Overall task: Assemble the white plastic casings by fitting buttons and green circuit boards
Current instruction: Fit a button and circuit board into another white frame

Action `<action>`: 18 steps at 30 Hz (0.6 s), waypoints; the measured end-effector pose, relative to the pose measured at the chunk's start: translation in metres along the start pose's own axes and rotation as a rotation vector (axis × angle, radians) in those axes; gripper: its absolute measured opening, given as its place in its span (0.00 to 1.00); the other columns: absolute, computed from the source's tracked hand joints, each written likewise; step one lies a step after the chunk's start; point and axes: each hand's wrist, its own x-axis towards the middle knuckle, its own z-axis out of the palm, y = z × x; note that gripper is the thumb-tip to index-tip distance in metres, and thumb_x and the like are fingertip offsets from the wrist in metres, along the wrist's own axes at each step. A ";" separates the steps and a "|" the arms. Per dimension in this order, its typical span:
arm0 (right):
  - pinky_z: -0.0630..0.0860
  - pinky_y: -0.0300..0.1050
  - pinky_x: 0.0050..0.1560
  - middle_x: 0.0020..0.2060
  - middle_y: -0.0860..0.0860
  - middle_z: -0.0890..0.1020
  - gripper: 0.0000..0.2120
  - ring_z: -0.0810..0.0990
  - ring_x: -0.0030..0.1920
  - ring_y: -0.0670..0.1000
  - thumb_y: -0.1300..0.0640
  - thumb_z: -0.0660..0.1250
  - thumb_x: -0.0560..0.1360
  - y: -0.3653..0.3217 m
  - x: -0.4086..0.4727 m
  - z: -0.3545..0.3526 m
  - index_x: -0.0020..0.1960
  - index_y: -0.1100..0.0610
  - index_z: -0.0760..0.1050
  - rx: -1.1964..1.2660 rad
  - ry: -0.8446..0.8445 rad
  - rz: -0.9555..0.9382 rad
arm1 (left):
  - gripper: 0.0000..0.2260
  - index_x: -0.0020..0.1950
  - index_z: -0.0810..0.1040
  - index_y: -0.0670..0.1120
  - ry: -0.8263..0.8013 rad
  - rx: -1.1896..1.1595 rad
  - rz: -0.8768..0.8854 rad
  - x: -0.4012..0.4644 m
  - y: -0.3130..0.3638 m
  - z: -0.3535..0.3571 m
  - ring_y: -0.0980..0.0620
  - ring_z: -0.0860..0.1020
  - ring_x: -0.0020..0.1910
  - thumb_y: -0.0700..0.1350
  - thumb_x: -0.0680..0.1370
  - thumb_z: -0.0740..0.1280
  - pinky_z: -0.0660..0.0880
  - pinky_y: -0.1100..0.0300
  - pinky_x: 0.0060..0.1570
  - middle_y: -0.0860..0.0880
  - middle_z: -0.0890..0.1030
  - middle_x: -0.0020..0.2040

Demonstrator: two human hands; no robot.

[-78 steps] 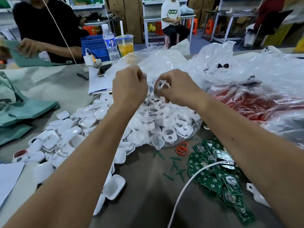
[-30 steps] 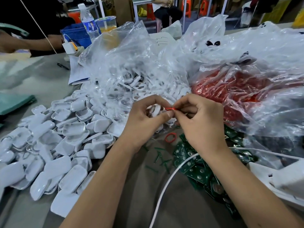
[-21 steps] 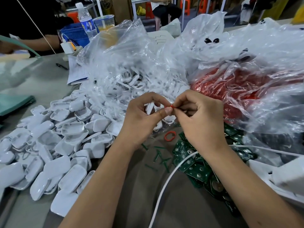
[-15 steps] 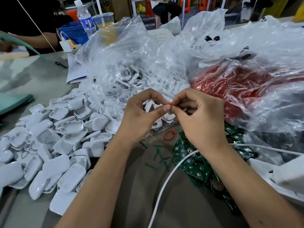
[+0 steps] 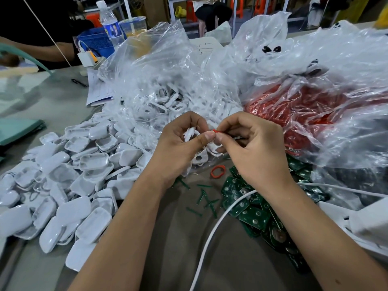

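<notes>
Green circuit boards [image 5: 249,208] lie nearest on the tabletop [image 5: 172,244]. Above them, my left hand [image 5: 178,148] grips a white casing [image 5: 190,133], and my right hand [image 5: 252,143] pinches a red button [image 5: 215,131] against it. Bagged casings [image 5: 168,97] sit behind.

A grey table [image 5: 52,101] carries a heap of white casings [image 5: 69,181] at left; clear bags [image 5: 168,80] at the back; green boards [image 5: 252,211], green offcuts [image 5: 206,199], a red ring [image 5: 218,171] and a white cable [image 5: 212,234] lie nearer; papers [image 5: 97,91] sit behind.
</notes>
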 end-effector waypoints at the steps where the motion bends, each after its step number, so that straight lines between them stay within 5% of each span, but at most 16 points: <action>1: 0.83 0.39 0.37 0.38 0.47 0.86 0.05 0.87 0.38 0.47 0.64 0.77 0.75 0.000 0.000 0.000 0.45 0.57 0.83 0.030 -0.011 0.009 | 0.06 0.45 0.77 0.45 0.002 -0.008 0.000 0.000 0.000 -0.001 0.64 0.73 0.30 0.39 0.79 0.73 0.68 0.73 0.33 0.57 0.79 0.39; 7: 0.83 0.40 0.37 0.39 0.49 0.85 0.06 0.87 0.36 0.50 0.64 0.75 0.77 0.001 0.000 -0.001 0.46 0.55 0.81 0.117 -0.062 0.047 | 0.06 0.44 0.78 0.47 0.008 -0.049 -0.005 -0.001 0.003 -0.001 0.62 0.71 0.30 0.39 0.79 0.73 0.68 0.72 0.32 0.54 0.78 0.40; 12: 0.85 0.47 0.42 0.39 0.52 0.86 0.04 0.87 0.37 0.52 0.65 0.73 0.78 0.000 0.002 -0.004 0.48 0.58 0.81 0.189 -0.120 0.085 | 0.06 0.45 0.78 0.47 -0.011 -0.151 -0.070 -0.002 0.004 -0.003 0.53 0.62 0.29 0.41 0.79 0.73 0.60 0.62 0.27 0.51 0.75 0.40; 18: 0.83 0.39 0.40 0.37 0.53 0.86 0.03 0.87 0.35 0.50 0.65 0.72 0.80 -0.002 0.001 -0.003 0.48 0.60 0.81 0.242 -0.141 0.145 | 0.05 0.45 0.78 0.46 -0.003 -0.166 -0.100 -0.001 0.001 -0.003 0.52 0.60 0.28 0.42 0.79 0.73 0.59 0.61 0.25 0.54 0.74 0.36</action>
